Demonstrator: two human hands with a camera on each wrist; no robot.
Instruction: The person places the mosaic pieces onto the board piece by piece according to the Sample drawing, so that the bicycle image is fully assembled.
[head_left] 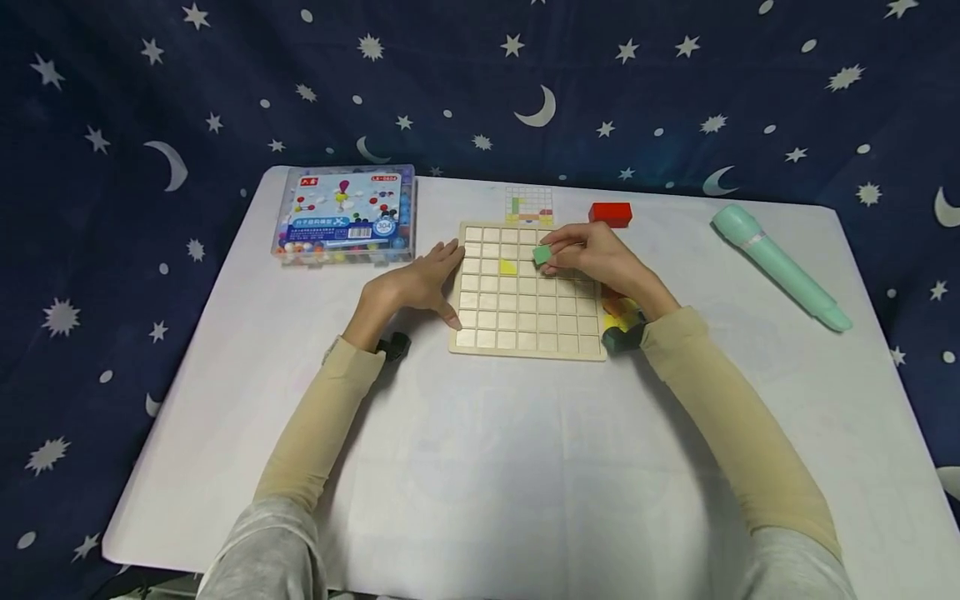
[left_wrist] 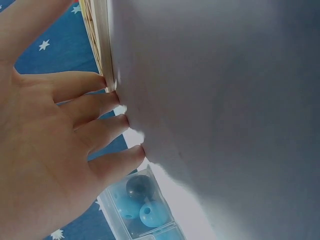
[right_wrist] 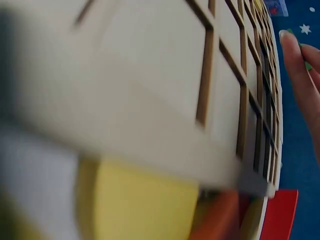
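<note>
A square wooden grid board point(head_left: 517, 321) lies at the middle of the table. One yellow piece point(head_left: 507, 267) sits in a cell of its upper left part. My right hand point(head_left: 596, 254) pinches a small green block point(head_left: 542, 255) between thumb and fingers, over the board's upper right part. In the right wrist view the fingertips point(right_wrist: 290, 45) largely hide that block. Along the board's left edge rests my left hand point(head_left: 416, 283), its fingers spread and mostly straight, holding nothing. The left wrist view shows its fingers point(left_wrist: 80, 87) by the board's edge point(left_wrist: 102, 40).
A clear box of beads point(head_left: 345, 254) stands back left. Behind the board lie a coloured grid card point(head_left: 529, 205) and a red block point(head_left: 610, 214). Yellow and orange blocks point(head_left: 618, 312) sit right of the board, partly under the right forearm. A mint-green tube-shaped object point(head_left: 780, 267) lies far right.
</note>
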